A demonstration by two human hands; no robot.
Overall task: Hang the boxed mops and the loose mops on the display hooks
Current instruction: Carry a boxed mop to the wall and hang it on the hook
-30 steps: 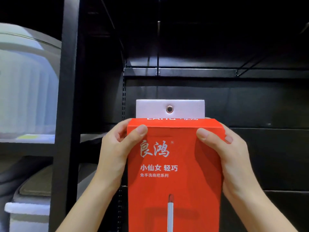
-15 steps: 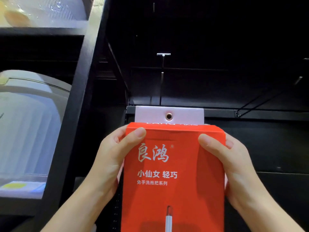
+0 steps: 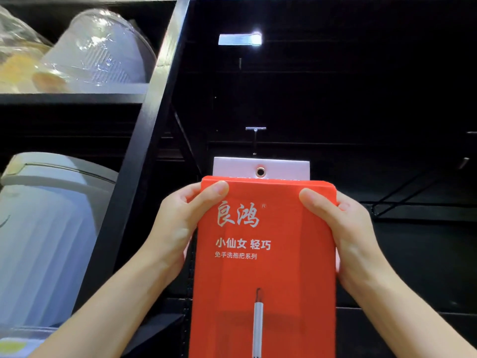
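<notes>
A tall red mop box (image 3: 263, 267) with white lettering stands upright in front of me. Its white hang tab (image 3: 284, 167) with a metal eyelet sticks up from the top. My left hand (image 3: 178, 226) grips the box's upper left edge, thumb across the front. My right hand (image 3: 346, 231) grips the upper right edge the same way. A thin metal display hook (image 3: 255, 136) points out of the dark back panel just above the eyelet, a short gap away. No loose mops are in view.
A black shelf upright (image 3: 144, 151) slants down the left side. Behind it stand white plastic bins (image 3: 44, 236) and wrapped clear containers (image 3: 95, 52). A bright label holder (image 3: 240, 39) hangs higher up. More hooks (image 3: 464, 162) and a black rail sit at the right.
The view has tilted upward and the box has come up with both hands. The eyelet now sits just under the hook's tip. Both grips are unchanged.
</notes>
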